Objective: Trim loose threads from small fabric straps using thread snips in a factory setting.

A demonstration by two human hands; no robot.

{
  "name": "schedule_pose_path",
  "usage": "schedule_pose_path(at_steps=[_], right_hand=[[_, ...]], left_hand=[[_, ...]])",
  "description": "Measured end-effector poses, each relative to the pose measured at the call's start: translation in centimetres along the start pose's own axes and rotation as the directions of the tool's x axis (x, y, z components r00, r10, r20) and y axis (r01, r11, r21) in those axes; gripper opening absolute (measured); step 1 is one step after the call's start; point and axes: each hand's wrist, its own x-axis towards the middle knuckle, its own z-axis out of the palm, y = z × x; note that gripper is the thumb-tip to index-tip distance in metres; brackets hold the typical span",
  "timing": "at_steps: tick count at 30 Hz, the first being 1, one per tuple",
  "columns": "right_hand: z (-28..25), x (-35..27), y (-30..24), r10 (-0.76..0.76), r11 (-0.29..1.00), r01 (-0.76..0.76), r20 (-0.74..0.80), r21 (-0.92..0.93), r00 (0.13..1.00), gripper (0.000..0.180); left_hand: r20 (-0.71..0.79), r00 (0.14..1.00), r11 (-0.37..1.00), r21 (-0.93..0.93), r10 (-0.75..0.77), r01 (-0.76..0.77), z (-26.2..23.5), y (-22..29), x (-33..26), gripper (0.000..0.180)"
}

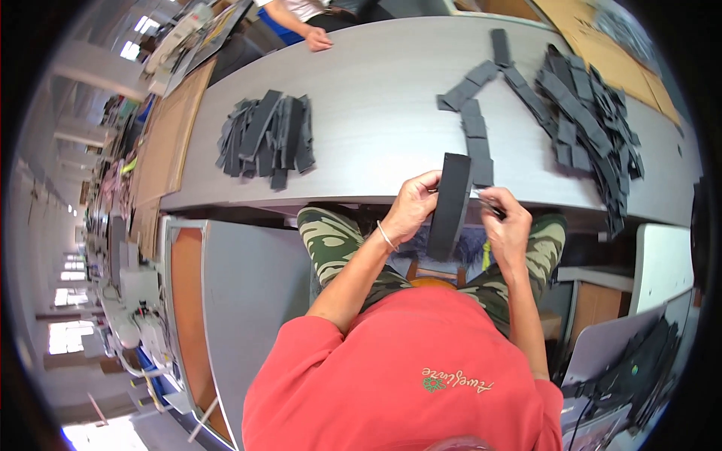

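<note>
My left hand [415, 203] is closed on a dark fabric strip [450, 207], held upright at the table's near edge. To its right, my right hand [508, 224] is closed around a small dark tool [492, 208] with a light tip, mostly hidden by the fingers. The tip is close to the strip's right side and to the lower end of a chain of joined grey fabric pieces [476, 139]. That chain runs up the table toward a large heap of similar strips [583, 120] on the right. A smaller pile of cut strips [267, 135] lies on the left.
The grey table [361, 98] spans the space before me. Across it rests another person's hand [318, 39]. Cardboard [632, 56] lies at the far right, and a grey cabinet [252, 274] stands left of my legs. A dark bag [639, 368] is at lower right.
</note>
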Motion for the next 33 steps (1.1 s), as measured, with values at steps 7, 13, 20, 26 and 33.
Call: schedule_pose_path(at_steps=[7, 13, 20, 26, 33], right_hand=[[-2.1, 0.3, 3.0, 0.228, 0.954, -0.232, 0.042, 0.188, 0.973, 0.014], [-0.7, 2.3, 5.6, 0.157, 0.985, -0.151, 0.068, -0.089, 0.985, 0.027], [3.7, 5.2, 6.0, 0.176, 0.767, -0.138, -0.002, -0.626, 0.984, 0.068], [2.8, 6.6, 6.9, 0.312, 0.878, -0.304, -0.042, -0.369, 0.949, 0.067], [0.9, 5.6, 5.3, 0.402, 0.8, -0.389, 0.073, 0.457, 0.913, 0.058]], left_hand=[[-0.359, 0.871, 0.874, 0.465, 0.335, -0.145, -10.7, 2.8, -0.1, 0.041], [-0.218, 0.564, 0.26, 0.966, 0.797, 0.006, -20.0, 16.6, 0.6, 0.035], [-0.704, 0.594, 0.186, 0.691, 0.389, 0.698, -32.0, 13.6, 2.0, 0.066], [-0.516, 0.691, 0.149, 0.841, 0.506, 0.52, -32.2, 14.7, 2.2, 0.065], [-0.236, 0.743, 0.396, 0.917, 0.626, -0.042, -24.4, 11.7, 3.4, 0.031]])
